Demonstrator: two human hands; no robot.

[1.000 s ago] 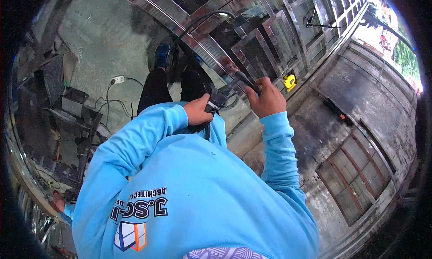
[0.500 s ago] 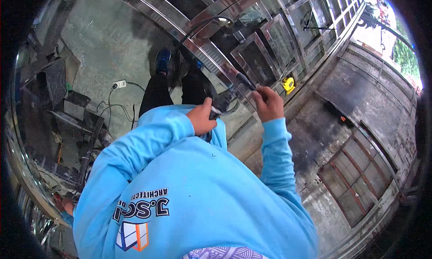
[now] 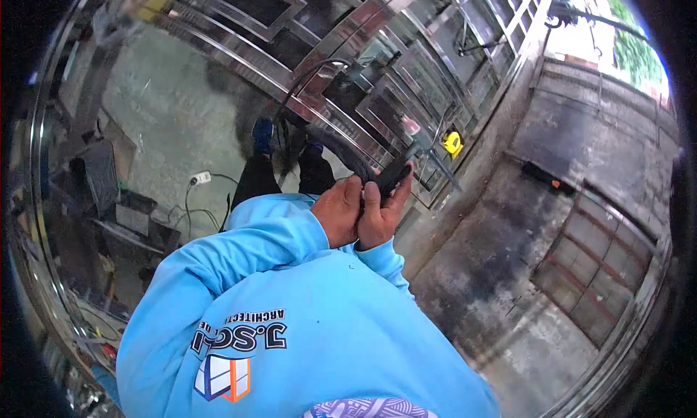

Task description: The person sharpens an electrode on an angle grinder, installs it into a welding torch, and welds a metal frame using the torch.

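My left hand (image 3: 338, 211) and my right hand (image 3: 380, 213) are close together in front of my waist. Both are closed around a black, soft-looking tubular thing (image 3: 393, 175), whose kind I cannot make out. A thick black sleeved cable (image 3: 340, 145) runs up to the left from my hands. Just past my right fingertips is a welding torch (image 3: 412, 127) with a pinkish nozzle and a dark handle, over the shiny metal frame. The hands partly hide the black thing.
Shiny metal framework (image 3: 294, 73) with rectangular panels spans the top. A yellow tape measure (image 3: 452, 143) sits on its right side. A white power strip (image 3: 200, 178) with black cords lies on the floor at left. Dark scrap pieces (image 3: 98, 175) stand further left. A blue sleeve (image 3: 106, 380) shows bottom left.
My right hand has come down and left to meet my left hand. The torch it held is now beyond its fingertips. The view has shifted slightly.
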